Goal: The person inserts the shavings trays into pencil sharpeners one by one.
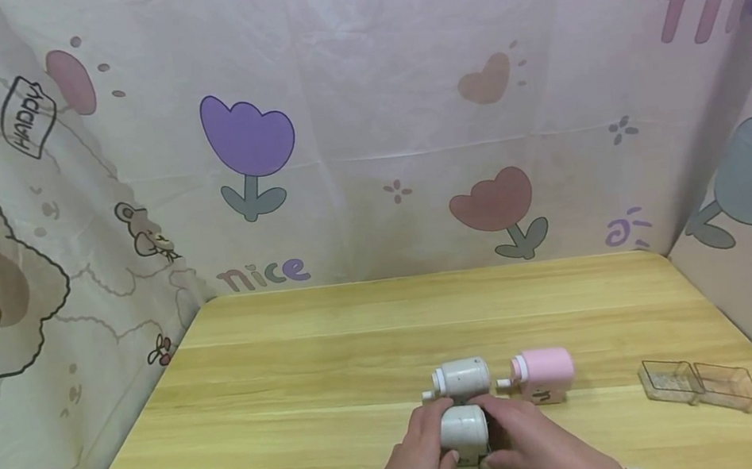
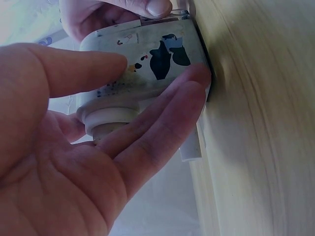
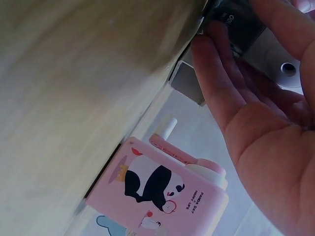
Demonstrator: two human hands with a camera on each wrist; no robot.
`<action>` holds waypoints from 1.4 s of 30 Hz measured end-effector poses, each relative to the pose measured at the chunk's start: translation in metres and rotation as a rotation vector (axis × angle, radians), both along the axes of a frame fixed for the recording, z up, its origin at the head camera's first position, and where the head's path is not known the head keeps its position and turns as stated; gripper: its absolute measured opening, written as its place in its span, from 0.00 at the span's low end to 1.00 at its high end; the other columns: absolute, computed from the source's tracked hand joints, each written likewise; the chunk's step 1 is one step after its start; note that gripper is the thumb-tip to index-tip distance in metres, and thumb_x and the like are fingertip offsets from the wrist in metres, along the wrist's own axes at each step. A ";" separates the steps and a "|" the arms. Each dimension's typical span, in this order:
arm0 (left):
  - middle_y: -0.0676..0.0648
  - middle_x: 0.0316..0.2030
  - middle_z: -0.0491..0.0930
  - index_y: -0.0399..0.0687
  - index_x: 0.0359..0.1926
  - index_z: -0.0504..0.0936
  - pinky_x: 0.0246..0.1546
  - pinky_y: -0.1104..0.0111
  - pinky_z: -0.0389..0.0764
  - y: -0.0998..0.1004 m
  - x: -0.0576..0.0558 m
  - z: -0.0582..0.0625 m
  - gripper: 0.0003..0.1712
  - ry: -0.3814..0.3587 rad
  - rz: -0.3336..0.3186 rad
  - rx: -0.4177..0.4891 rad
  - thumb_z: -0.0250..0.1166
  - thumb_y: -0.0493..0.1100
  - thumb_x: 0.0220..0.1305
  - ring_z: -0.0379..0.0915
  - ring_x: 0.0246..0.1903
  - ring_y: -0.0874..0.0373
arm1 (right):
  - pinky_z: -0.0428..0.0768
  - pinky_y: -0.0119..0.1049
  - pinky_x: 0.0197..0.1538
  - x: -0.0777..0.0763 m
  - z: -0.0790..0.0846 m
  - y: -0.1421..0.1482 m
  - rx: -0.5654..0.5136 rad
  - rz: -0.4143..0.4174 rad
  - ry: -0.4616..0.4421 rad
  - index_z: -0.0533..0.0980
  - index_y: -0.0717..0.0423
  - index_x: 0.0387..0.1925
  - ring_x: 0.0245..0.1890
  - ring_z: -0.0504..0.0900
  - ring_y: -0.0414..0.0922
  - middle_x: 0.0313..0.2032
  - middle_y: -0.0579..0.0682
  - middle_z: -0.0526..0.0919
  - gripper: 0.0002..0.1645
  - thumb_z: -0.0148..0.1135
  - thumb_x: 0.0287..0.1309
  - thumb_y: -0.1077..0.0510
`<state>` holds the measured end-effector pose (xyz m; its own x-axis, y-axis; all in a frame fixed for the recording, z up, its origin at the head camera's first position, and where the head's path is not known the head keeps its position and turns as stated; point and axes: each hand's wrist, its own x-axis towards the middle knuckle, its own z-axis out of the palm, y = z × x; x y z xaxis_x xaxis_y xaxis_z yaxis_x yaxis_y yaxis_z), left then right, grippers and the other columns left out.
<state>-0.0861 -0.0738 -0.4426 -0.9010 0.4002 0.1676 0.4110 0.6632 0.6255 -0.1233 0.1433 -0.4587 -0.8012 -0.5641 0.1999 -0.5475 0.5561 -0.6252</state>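
A white hand-crank pencil sharpener (image 1: 464, 427) with dark printed patches stands between both hands near the table's front. My left hand (image 1: 416, 447) holds its crank side, with the thumb on the near face and fingers on the far side; the left wrist view shows the thumb (image 2: 93, 71) against the printed face. My right hand (image 1: 529, 437) grips the opposite end, its thumb low beside a clear plastic edge (image 2: 170, 18). In the right wrist view a dark see-through part (image 3: 238, 24) with lettering lies between the right fingers and thumb. The crank is mostly hidden.
Just behind stands a second white sharpener (image 1: 466, 376). A pink sharpener (image 1: 548, 370) with a panda print is to its right, its crank pointing left. Two clear plastic trays (image 1: 725, 386) lie near the table's right edge. Printed cloth (image 1: 344, 111) hangs around the wooden table (image 1: 264, 410).
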 end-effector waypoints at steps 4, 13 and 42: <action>0.52 0.61 0.64 0.59 0.68 0.57 0.37 0.60 0.76 0.000 0.000 0.000 0.32 -0.001 -0.002 0.001 0.58 0.46 0.67 0.72 0.41 0.59 | 0.73 0.40 0.55 0.000 0.000 0.000 0.001 -0.002 0.012 0.70 0.44 0.58 0.49 0.74 0.35 0.50 0.36 0.76 0.37 0.74 0.44 0.50; 0.52 0.61 0.64 0.59 0.68 0.57 0.37 0.60 0.76 0.000 0.000 -0.001 0.31 0.000 -0.008 0.006 0.57 0.45 0.67 0.72 0.41 0.59 | 0.73 0.39 0.55 -0.002 -0.001 -0.002 -0.013 0.011 0.019 0.69 0.43 0.57 0.49 0.74 0.35 0.50 0.35 0.76 0.37 0.74 0.44 0.49; 0.52 0.60 0.64 0.58 0.68 0.57 0.37 0.60 0.75 0.000 0.000 0.000 0.34 -0.006 0.002 -0.005 0.61 0.45 0.64 0.71 0.41 0.60 | 0.74 0.37 0.52 -0.003 0.000 -0.005 0.000 0.010 0.010 0.69 0.44 0.56 0.46 0.75 0.33 0.48 0.35 0.77 0.37 0.74 0.43 0.47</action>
